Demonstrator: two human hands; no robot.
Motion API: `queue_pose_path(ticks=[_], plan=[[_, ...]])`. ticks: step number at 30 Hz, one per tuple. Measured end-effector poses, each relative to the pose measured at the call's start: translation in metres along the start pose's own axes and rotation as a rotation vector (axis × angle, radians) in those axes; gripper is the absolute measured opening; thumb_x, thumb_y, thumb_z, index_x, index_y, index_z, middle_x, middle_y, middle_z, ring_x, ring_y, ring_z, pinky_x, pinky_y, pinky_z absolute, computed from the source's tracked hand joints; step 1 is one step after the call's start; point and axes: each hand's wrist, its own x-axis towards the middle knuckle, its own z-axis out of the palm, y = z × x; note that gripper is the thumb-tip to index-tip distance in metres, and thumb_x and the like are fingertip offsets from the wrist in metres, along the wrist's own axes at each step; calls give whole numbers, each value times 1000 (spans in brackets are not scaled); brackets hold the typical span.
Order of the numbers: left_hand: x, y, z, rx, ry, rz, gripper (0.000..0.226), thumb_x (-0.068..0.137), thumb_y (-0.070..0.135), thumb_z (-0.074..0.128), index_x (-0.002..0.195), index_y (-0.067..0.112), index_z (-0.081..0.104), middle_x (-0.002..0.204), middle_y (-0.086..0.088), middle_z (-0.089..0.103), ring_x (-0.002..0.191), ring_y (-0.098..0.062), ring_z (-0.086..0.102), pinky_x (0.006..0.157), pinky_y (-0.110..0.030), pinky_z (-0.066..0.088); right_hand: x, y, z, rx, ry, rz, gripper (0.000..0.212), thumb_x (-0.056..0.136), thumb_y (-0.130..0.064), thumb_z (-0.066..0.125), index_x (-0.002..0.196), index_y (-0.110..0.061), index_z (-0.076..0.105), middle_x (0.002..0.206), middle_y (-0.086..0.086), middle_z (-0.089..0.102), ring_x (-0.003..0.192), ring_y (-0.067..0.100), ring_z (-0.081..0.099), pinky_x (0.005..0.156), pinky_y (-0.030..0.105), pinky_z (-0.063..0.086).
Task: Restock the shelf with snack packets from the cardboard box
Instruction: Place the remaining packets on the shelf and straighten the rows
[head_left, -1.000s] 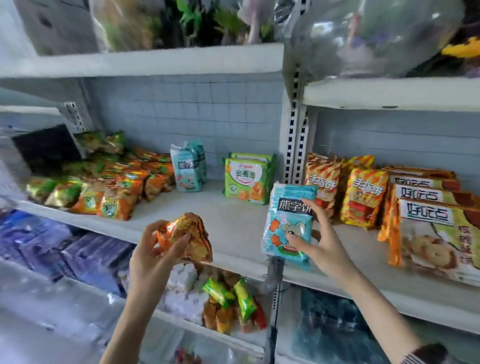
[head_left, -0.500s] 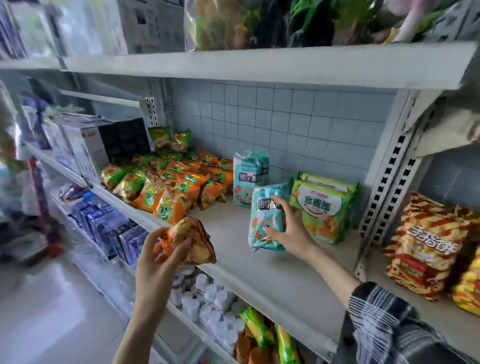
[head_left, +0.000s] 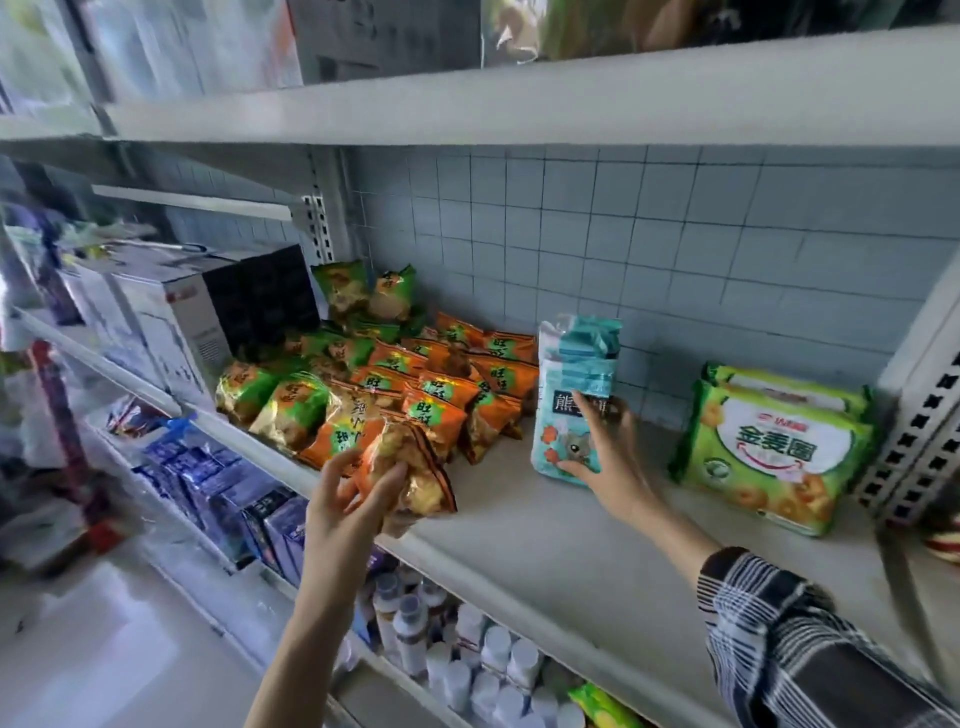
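Note:
My left hand (head_left: 345, 501) grips a crinkled orange snack packet (head_left: 410, 470) just above the front edge of the white shelf (head_left: 545, 540), beside a pile of orange and green packets (head_left: 415, 379). A teal bear-print biscuit packet (head_left: 563, 431) stands upright on the shelf in front of other teal packets (head_left: 589, 343). My right hand (head_left: 610, 457) rests against its front with fingers spread and fairly straight, thumb along the lower edge. The cardboard box is out of view.
Two flat green biscuit packs (head_left: 774, 452) lie to the right, next to a perforated upright (head_left: 930, 395). White and black boxes (head_left: 171, 312) stand at the shelf's left end. Below are white bottles (head_left: 457, 670) and blue boxes (head_left: 234, 493). Another shelf hangs close overhead.
My right hand carried the teal packet left and back and stood it against the other teal packets. My left hand moved the orange packet up to the shelf edge. My view swung left.

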Motion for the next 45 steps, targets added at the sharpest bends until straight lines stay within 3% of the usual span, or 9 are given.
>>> queue_pose_path(ticks=[6,12,16,19,23,27,35,39,45], plan=[[54,-3,-16,-55,-203,-189,45,68,45,70,109,28,61,92,-3,74,79,-19,72,57,-21,54,-4,-14,9,-506,125,30,92,68,-42,81,145,-20,36,141,33,33,122,51,40,94,58,38],[86,-3,-12,-186,-499,-503,48,75,46,64,115,20,63,102,-11,72,80,-21,71,60,-30,56,-5,-36,5,-626,291,-58,66,83,-54,53,140,-22,46,145,16,19,128,36,26,99,62,32],[97,-3,-2,-250,-690,-609,33,93,33,49,105,13,73,96,-9,73,77,-16,70,62,-29,57,9,-79,-5,-302,216,-154,48,94,-51,37,131,-27,54,142,4,27,130,24,28,106,33,21],[102,2,8,-266,-817,-645,32,89,32,50,84,18,78,84,-4,73,70,-12,69,59,-25,55,30,-125,-21,251,-106,-136,43,86,-61,50,126,-47,46,138,-15,41,133,5,34,104,8,28],[107,7,18,-198,-924,-642,35,86,44,50,87,22,78,82,-2,71,70,-12,68,59,-25,54,47,-153,-28,523,-487,-102,69,68,-63,68,130,-56,40,142,-26,40,135,-1,34,107,22,35],[114,7,18,-156,-922,-643,46,83,52,50,108,17,66,86,-4,70,72,-12,66,61,-25,54,53,-152,-26,542,-567,-171,54,73,-38,75,123,-41,57,129,-18,54,124,9,51,102,32,45],[130,5,16,1,-750,-350,59,73,59,66,122,28,58,102,4,73,88,-7,69,67,-17,51,68,-133,-16,422,-218,17,46,72,-52,68,111,-29,65,110,-10,65,105,4,58,89,22,47],[138,2,22,35,-591,-125,53,62,38,80,112,32,62,96,6,73,86,-13,70,67,-18,53,70,-132,-7,450,-139,137,45,74,-58,63,107,-28,64,104,-11,67,101,6,62,93,35,51],[166,-4,19,28,-519,-37,23,79,13,73,99,20,65,80,5,74,75,-8,70,63,-14,52,70,-128,3,455,-270,185,53,72,-46,72,120,-40,51,118,-24,60,111,-8,55,95,18,46]])
